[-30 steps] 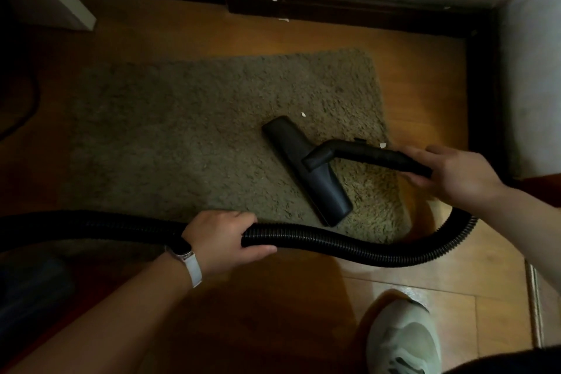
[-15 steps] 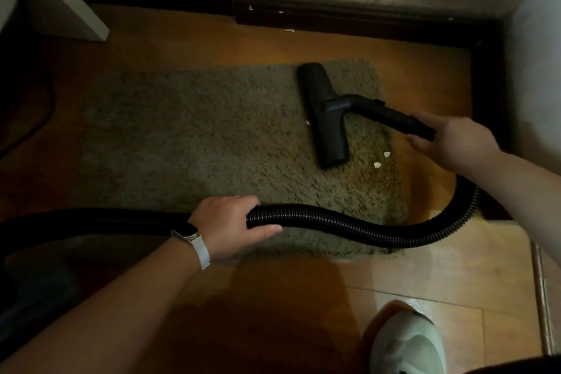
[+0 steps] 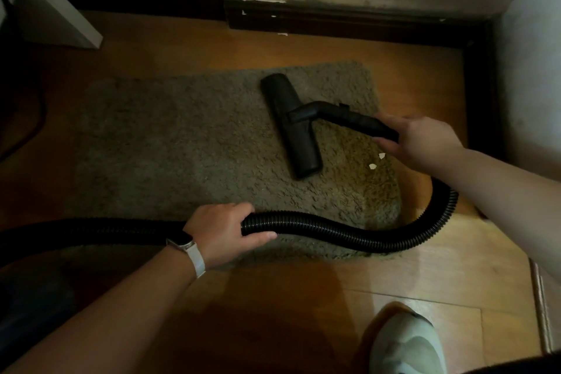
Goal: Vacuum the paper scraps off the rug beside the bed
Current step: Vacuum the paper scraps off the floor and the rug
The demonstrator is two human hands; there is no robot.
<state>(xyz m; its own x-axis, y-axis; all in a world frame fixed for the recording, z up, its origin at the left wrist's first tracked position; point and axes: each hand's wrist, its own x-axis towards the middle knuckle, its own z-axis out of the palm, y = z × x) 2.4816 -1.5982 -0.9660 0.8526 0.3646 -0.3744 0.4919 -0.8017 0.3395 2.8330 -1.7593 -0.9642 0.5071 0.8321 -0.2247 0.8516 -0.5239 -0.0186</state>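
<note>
A shaggy grey-brown rug (image 3: 188, 143) lies on the wooden floor. On its right part rests the black vacuum floor head (image 3: 290, 126), long side running away from me. My right hand (image 3: 422, 143) grips the black wand (image 3: 349, 117) that joins the head. My left hand (image 3: 227, 231), with a white watch on its wrist, holds the ribbed black hose (image 3: 349, 232), which curves across the rug's near edge and loops up to the wand. Two white paper scraps (image 3: 376, 161) sit on the rug just right of the head, below my right hand.
A dark skirting board (image 3: 349, 21) runs along the far wall, and a dark upright edge (image 3: 482, 94) borders the floor on the right. A white furniture panel (image 3: 54, 15) stands at the far left. My light shoe (image 3: 406, 343) is on the floor at the bottom right.
The floor head swept from the rug's near right up to its far edge, then came back a little toward me. The small scrap beside the head is no longer visible.
</note>
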